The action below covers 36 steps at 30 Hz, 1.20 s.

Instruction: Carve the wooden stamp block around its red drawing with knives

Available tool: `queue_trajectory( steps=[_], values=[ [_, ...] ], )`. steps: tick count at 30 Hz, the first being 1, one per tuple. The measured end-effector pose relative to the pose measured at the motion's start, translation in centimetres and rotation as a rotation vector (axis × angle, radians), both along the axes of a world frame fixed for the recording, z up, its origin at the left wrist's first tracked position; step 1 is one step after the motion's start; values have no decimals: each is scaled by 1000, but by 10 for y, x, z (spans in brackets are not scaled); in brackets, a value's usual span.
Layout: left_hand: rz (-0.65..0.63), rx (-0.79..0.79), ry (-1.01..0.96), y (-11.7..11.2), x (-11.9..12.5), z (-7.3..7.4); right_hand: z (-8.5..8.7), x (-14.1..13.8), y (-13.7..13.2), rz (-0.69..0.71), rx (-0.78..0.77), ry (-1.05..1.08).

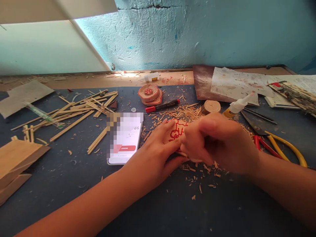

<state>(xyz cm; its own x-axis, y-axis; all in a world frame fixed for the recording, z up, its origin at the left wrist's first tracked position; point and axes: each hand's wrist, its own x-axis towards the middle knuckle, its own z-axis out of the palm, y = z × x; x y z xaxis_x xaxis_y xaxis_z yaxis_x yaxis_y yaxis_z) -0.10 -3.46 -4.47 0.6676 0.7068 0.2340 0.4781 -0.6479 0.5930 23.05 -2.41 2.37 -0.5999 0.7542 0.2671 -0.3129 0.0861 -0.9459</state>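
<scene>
My left hand (158, 148) holds a small round wooden disc (176, 130) with a red drawing on it, fingers wrapped round its edge, just above the dark table. My right hand (217, 143) is closed in a fist right against the disc; whatever it grips is hidden and blurred by motion. Wood shavings (182, 113) lie behind and below both hands.
A phone (124, 138) lies left of my hands. Bamboo sticks (81, 110) spread at the left. Further back are stacked wooden discs (149, 93), a red marker (163, 106), a plain disc (212, 106), a glue bottle (238, 106), and pliers (278, 144) at the right. Papers (237, 84) lie at the back right.
</scene>
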Motion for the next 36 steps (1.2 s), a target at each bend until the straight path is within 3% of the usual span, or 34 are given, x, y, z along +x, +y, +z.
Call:
queue_trajectory(
  steps=[4,6,8,11,16,21,25,32,36],
  values=[
    [23,25,34,0,1,0,32,15,5,25,-103,-119],
    [29,19,38,0,2,0,39,18,11,41,-114,-219],
    [27,17,37,0,2,1,34,15,17,27,-107,-256],
    [18,26,24,-1,2,3,12,8,22,-10,-106,-238],
    [57,24,-34,-2,2,4,-8,2,19,-75,-69,-53],
    [107,35,-59,-3,1,5,-12,-2,7,-63,-58,107],
    [81,33,-43,-4,1,7,-13,-3,0,-67,-52,107],
    [94,3,-2,-5,0,8,13,11,0,8,-83,69],
    [65,-7,21,-4,-1,5,0,9,0,-8,-50,97]
  ],
)
